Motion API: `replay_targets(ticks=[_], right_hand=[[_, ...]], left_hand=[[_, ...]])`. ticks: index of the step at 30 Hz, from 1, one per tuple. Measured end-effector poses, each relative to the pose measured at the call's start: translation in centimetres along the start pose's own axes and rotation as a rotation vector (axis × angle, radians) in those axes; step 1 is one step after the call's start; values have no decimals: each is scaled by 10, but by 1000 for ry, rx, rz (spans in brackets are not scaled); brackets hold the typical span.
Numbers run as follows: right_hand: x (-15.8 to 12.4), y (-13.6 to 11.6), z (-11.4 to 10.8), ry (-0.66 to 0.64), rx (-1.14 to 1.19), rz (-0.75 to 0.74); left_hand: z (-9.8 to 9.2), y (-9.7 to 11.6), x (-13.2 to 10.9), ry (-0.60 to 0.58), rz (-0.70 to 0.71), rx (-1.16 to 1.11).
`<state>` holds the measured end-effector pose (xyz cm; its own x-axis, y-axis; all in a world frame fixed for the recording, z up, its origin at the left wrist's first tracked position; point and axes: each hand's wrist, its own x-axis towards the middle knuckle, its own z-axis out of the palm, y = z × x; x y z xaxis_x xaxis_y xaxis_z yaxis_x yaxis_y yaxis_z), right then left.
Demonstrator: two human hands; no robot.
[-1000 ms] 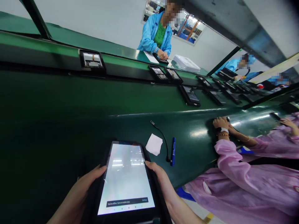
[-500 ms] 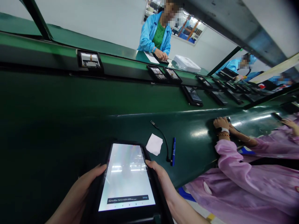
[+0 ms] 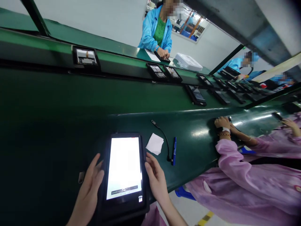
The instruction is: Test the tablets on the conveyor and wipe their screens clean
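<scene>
A tablet [image 3: 124,166] with a thick black frame and a brightly lit white screen lies at the near edge of the green bench, a dark message bar low on its screen. Beside its left edge is my left hand [image 3: 88,188], fingers extended and a small gap from the frame. My right hand [image 3: 156,179] is at the right edge, fingers loosely bent and not wrapped around it; whether the fingertips touch is hard to tell. A small metallic piece [image 3: 81,177] lies left of my left hand. To the tablet's right are a white cloth or paper square [image 3: 154,143], a short black cable [image 3: 166,138] and a blue marker [image 3: 174,150].
Across the bench runs a green conveyor belt [image 3: 122,91] with several opened tablets, one of them a black-framed unit [image 3: 86,59]. A person in a blue coat [image 3: 155,31] works beyond it. At right sits a co-worker in a pink coat [image 3: 235,179], hands on the bench.
The tablet has come down flatter onto the bench and slightly away from me. Both hands have loosened from its sides. The metallic piece by my left hand has come into view.
</scene>
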<state>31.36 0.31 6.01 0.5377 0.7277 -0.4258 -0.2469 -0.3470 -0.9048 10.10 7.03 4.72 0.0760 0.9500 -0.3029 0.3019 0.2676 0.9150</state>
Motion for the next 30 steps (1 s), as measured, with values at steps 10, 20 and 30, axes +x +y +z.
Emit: replay_targets(ticks=[10,20,30], right_hand=[[-27,52,-15,293,-33,-256],[-22,50,-20,227,45,-249],[-36,49,-38,32,-398,-244]], left_hand=[[47,-1,-47,-118,1207,760],[54,-2,-47,-50,1258,860],[-14,-54,-79,437,177,185]])
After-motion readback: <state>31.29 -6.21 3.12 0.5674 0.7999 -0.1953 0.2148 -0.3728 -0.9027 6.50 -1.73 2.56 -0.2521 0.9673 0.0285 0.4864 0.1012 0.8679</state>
